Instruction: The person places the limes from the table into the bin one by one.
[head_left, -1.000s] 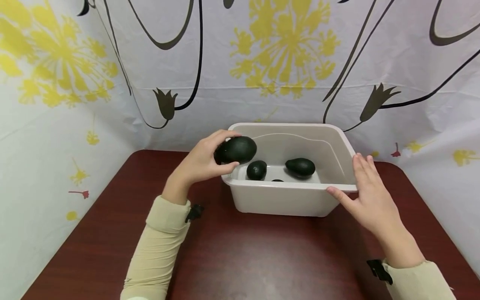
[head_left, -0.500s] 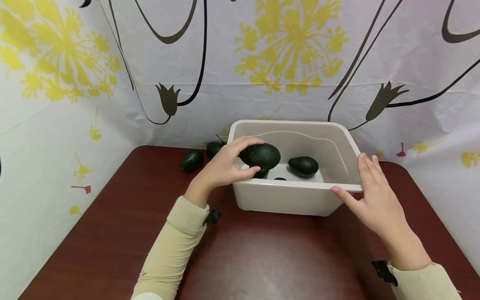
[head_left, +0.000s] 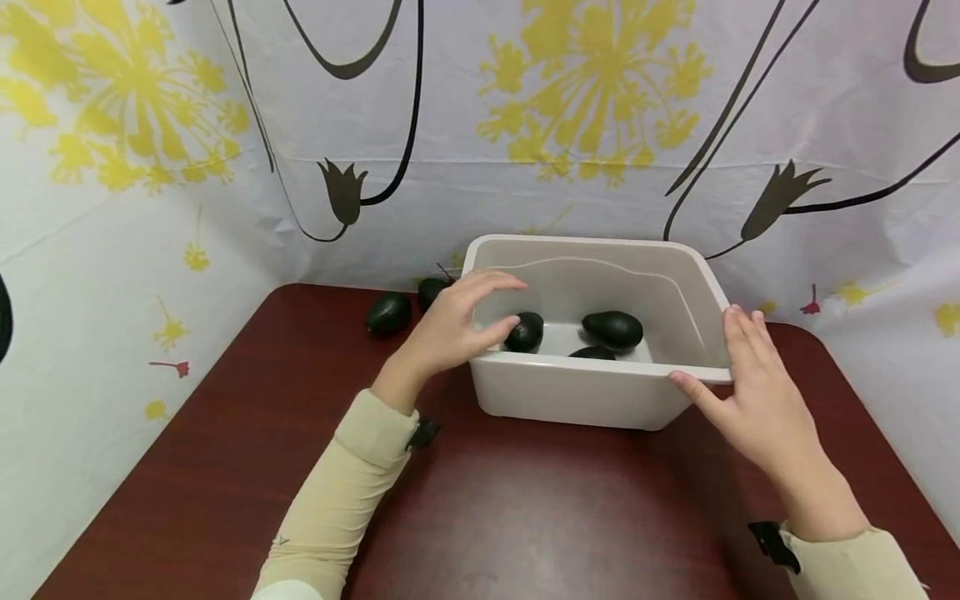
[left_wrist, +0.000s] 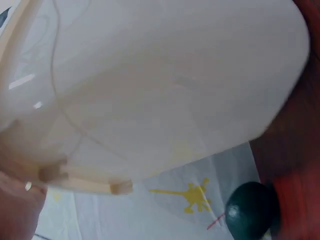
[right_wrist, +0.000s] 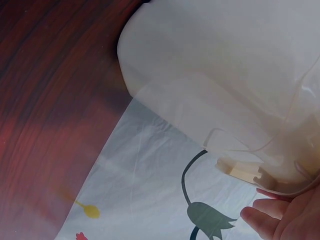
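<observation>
A whitish plastic bin (head_left: 600, 258) stands on the table with dark green avocados inside. One avocado (head_left: 527, 335) lies at the left, a second avocado (head_left: 613, 330) towards the right, and the top of another avocado (head_left: 592, 353) shows above the front rim. The bin's front wall hides part of its floor. My left hand (head_left: 457, 321) is over the bin's left end, thumb and fingers spread apart with nothing between them. At the front right corner my right hand (head_left: 761, 400) rests on the rim, fingers extended along the right side and thumb at the front.
Left of the bin, at the back of the dark red table (head_left: 225, 417), lie an avocado (head_left: 388, 313) and another avocado (head_left: 432, 292) partly hidden by my left hand. A patterned white cloth (head_left: 450, 200) hangs behind the table and along its sides.
My left hand carried a dark green avocado rightward over the bin's rim and let it go inside. The avocado top near the front wall shows larger now. My right hand stays on the rim.
</observation>
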